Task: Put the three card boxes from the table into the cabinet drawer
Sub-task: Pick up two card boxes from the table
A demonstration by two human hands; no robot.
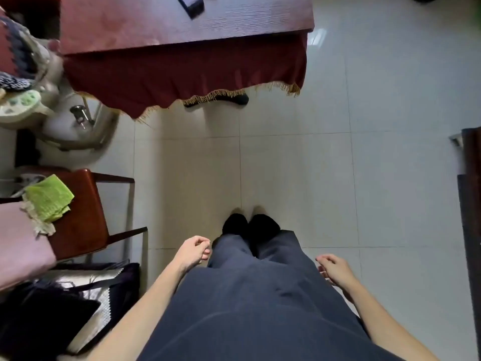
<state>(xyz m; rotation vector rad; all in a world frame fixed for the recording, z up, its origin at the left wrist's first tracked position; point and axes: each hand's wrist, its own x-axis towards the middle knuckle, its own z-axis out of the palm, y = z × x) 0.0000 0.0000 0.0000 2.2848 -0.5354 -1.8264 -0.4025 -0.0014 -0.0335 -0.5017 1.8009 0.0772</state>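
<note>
A dark card box (pixel 192 5) lies at the far edge of the wooden table (pixel 145 27), cut off by the top of the view; another dark object beside it is barely visible. The table stands ahead of me, with a red fringed cloth (pixel 187 76) hanging from its front. My left hand (pixel 194 252) hangs by my left thigh, fingers loosely curled and holding nothing. My right hand (pixel 334 269) hangs by my right thigh, fingers loosely apart, also holding nothing. Both hands are far below the table. No cabinet drawer shows clearly.
A wooden chair (pixel 80 217) with a green cloth (pixel 49 198) stands at my left, dark bags below it. A white fan (pixel 33 100) sits at the left beside the table. Dark furniture (pixel 472 204) edges the right side. White floor tiles (pixel 299 165) lie between me and the table.
</note>
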